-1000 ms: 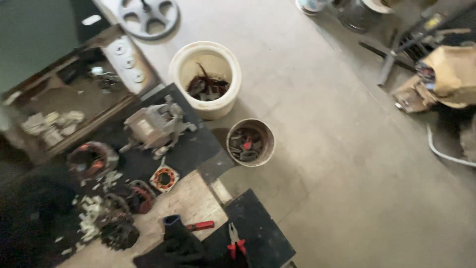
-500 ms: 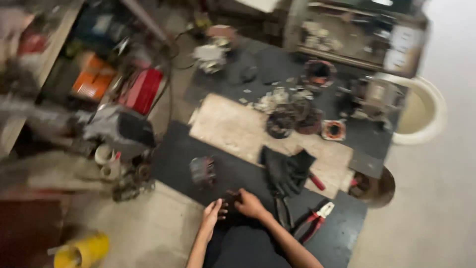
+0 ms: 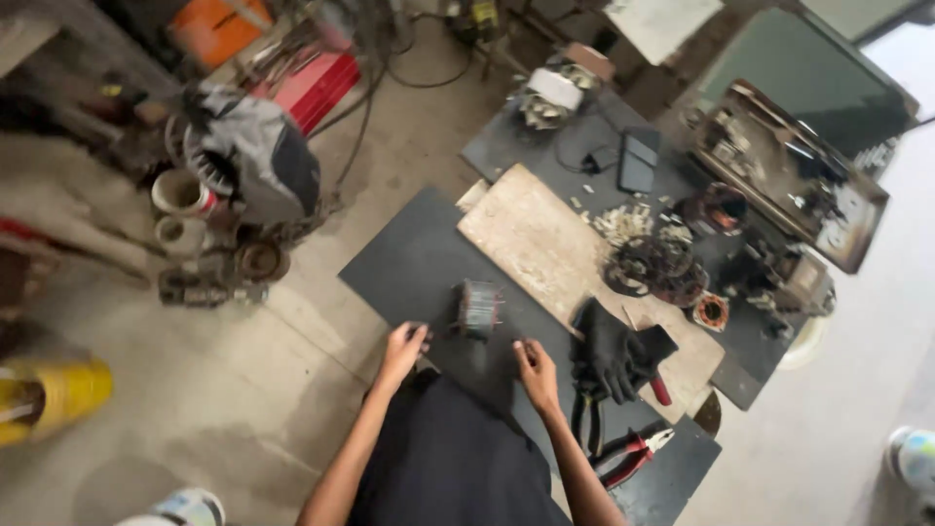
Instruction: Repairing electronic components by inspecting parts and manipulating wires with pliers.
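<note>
My left hand [image 3: 401,353] and right hand [image 3: 535,372] rest on the black mat [image 3: 409,258], fingers curled, grasping nothing I can make out. The metal motor core [image 3: 479,308] stands between them, at twelve o'clock.

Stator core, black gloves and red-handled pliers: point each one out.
stator core [image 3: 479,309], head view, on its ribbed side.
black gloves [image 3: 612,349], head view, on the palm.
red-handled pliers [image 3: 631,454], head view, on a red handle.
</note>
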